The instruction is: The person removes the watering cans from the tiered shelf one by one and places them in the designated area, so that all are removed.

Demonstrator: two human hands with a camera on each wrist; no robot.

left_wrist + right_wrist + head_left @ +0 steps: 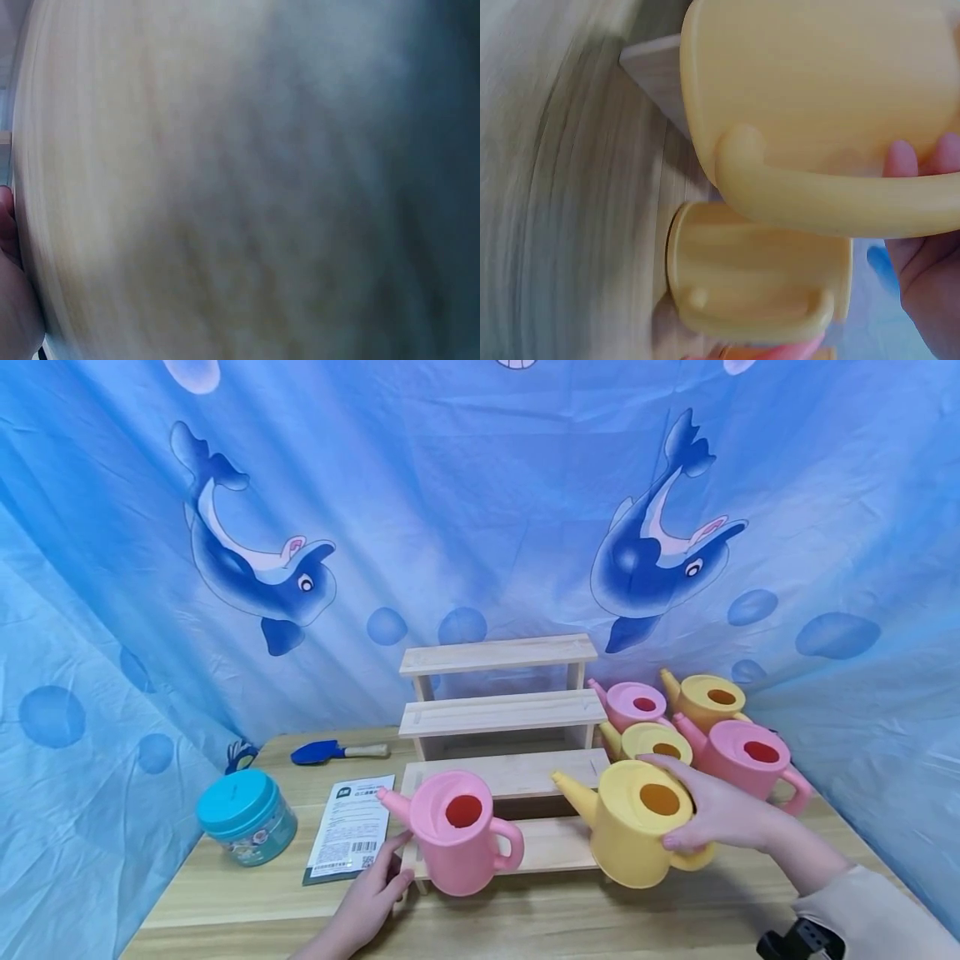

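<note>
My right hand (712, 806) grips a yellow watering can (633, 847) by the body, thumb near its opening and fingers at the far side. The can hangs over the right end of the lowest step of a wooden stepped shelf (555, 843); its handle (840, 199) fills much of the right wrist view. My left hand (371, 897) touches the left end of that lowest step with fingers fairly straight. Beside it, a pink watering can (450, 852) stands on the step, spout to the left. The left wrist view shows mostly blurred tabletop.
Right of the shelf stand more watering cans, including a large pink one (738, 760), a yellow one (708, 697) and a small pink one (626, 702). On the left are a teal-lidded tub (247, 818), a printed packet (352, 827) and a blue trowel (322, 752). A dolphin-print curtain (480, 527) hangs behind.
</note>
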